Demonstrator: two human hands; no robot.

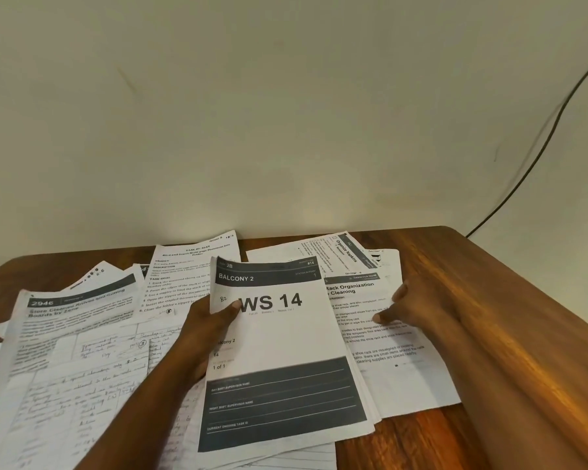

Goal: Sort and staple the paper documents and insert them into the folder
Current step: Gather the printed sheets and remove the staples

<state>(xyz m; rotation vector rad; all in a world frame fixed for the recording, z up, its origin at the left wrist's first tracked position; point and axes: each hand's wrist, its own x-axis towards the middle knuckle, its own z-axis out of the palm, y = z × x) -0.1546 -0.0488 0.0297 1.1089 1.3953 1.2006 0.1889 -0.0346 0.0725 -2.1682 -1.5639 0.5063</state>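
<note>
Pinching WS 14 sheet (279, 340), left hand (211, 320), thumb on top

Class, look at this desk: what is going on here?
A person is sorting loose printed and handwritten sheets spread over a wooden table. The left hand pinches the "WS 14" sheet by its left edge, while the right hand presses its fingers on the "Rack Organization" page. No stapler or folder is visible.

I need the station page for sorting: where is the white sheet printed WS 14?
In the head view, the white WS 14 sheet lies centre-table, its left edge pinched by the left hand, overlapping the rack-organization page under the right hand.
</note>
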